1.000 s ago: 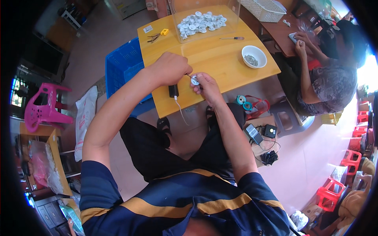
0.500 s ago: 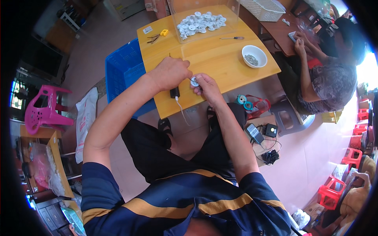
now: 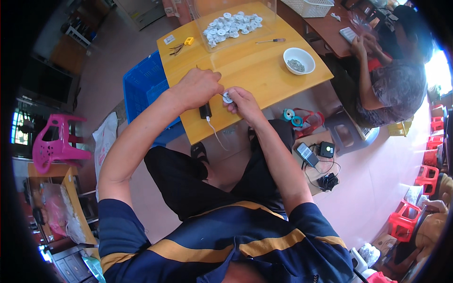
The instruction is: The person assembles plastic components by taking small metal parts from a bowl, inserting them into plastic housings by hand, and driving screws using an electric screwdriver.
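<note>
Over the near left part of the yellow table [image 3: 255,63], my two hands are close together. My right hand [image 3: 243,104] pinches a small round white plastic piece [image 3: 228,97] between thumb and fingers. Closed in a fist-like grip, my left hand [image 3: 200,87] holds a slim tool; a dark end shows above the knuckles, while its other end points toward the white piece. The tool's kind cannot be made out. Below my left hand lies a black device [image 3: 205,112] with a white cable [image 3: 216,132] hanging off the table edge.
A clear bin [image 3: 236,45] holds several white pieces [image 3: 231,26]. Nearby are a screwdriver [image 3: 271,41], a white bowl [image 3: 309,57] of small metal parts, pliers [image 3: 176,48] and a yellow block [image 3: 189,41]. A blue crate [image 3: 134,85] stands left. Another person [image 3: 394,87] sits right.
The view has shifted slightly, so the table and its things appear a little further left. Both hands keep their grips, close together over the table.
</note>
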A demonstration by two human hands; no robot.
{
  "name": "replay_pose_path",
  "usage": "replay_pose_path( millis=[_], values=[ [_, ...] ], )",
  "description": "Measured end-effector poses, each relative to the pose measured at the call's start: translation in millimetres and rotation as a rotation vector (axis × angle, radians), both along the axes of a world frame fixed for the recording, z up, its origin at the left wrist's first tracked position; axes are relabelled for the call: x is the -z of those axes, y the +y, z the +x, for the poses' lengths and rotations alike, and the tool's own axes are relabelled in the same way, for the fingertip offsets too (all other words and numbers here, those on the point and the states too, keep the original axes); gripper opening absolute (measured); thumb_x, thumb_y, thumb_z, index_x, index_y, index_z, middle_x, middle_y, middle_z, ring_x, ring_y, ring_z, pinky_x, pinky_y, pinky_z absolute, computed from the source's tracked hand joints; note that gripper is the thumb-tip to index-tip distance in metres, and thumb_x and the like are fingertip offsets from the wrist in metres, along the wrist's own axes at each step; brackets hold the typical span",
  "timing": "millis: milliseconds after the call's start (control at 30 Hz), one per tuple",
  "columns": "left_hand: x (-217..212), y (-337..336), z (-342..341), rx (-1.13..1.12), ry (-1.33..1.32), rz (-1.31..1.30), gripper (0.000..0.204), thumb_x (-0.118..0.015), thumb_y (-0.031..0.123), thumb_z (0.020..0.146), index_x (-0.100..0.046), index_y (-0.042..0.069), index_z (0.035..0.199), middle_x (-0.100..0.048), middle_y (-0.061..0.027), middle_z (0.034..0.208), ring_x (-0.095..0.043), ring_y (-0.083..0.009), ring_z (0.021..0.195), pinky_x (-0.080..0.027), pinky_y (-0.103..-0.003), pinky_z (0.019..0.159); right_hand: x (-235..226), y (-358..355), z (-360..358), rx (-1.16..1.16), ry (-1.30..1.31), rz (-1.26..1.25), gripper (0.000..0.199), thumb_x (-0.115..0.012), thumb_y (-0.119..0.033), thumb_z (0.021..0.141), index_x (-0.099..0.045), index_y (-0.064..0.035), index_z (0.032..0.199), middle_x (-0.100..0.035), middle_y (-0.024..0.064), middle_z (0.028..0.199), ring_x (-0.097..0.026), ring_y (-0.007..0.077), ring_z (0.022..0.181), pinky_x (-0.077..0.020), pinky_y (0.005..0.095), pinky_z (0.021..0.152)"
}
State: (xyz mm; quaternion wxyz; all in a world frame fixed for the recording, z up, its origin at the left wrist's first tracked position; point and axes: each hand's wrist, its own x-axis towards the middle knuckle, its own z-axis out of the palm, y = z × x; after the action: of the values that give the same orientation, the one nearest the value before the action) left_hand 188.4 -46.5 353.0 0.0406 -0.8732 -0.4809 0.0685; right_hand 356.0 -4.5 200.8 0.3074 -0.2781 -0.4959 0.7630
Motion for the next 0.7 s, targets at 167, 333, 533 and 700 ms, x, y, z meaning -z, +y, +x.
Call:
replay_pose_path(
  millis=[167,333,533,700],
  values=[
    [-0.6,2.4,3.1,0.046,0.056,0.019,0.015,-0.065,0.011,0.077,-0.074,0.016,0.088,-0.062,-0.0081,0.085,-0.066,-0.0274,0.09,-0.054,-0.041,0.071,0.5,0.3,-1.6,-0.012,0.002,0.014,0.03,-0.046,-0.031,0.107,-0.062,-0.006,0.104,-0.065,0.0014,0.084,-0.055,0.0063,0.065,-0.0446,0.0208,0.059],
    [3.3,2.8,18.6,0.077,0.217,0.03,0.011,-0.065,0.012,0.078,-0.073,0.016,0.084,-0.062,-0.0064,0.086,-0.066,-0.0247,0.09,-0.053,-0.039,0.071,1.8,-0.6,-3.3,0.0,-0.009,0.016,0.028,-0.048,-0.029,0.105,-0.064,-0.0072,0.1,-0.065,0.0005,0.08,-0.056,0.0066,0.063,-0.0454,0.0212,0.057],
    [11.9,-3.7,13.4,0.13,0.174,0.114,0.007,-0.065,0.014,0.077,-0.068,0.013,0.084,-0.06,-0.005,0.085,-0.064,-0.0225,0.088,-0.051,-0.037,0.069,-0.6,0.5,-1.7,0.022,-0.035,-0.031,0.029,-0.047,-0.027,0.105,-0.064,-0.0042,0.1,-0.067,0.0031,0.079,-0.057,0.0085,0.061,-0.0468,0.023,0.056],
    [25.8,-8.4,-4.6,0.182,0.041,0.188,0.012,-0.065,0.014,0.077,-0.063,0.013,0.089,-0.057,-0.0041,0.083,-0.062,-0.0219,0.084,-0.049,-0.037,0.066,-2.3,2.2,0.8,0.051,0.009,-0.106,0.028,-0.047,-0.025,0.105,-0.064,-0.0024,0.102,-0.066,0.0043,0.078,-0.058,0.0091,0.06,-0.0465,0.023,0.054]
  ],
)
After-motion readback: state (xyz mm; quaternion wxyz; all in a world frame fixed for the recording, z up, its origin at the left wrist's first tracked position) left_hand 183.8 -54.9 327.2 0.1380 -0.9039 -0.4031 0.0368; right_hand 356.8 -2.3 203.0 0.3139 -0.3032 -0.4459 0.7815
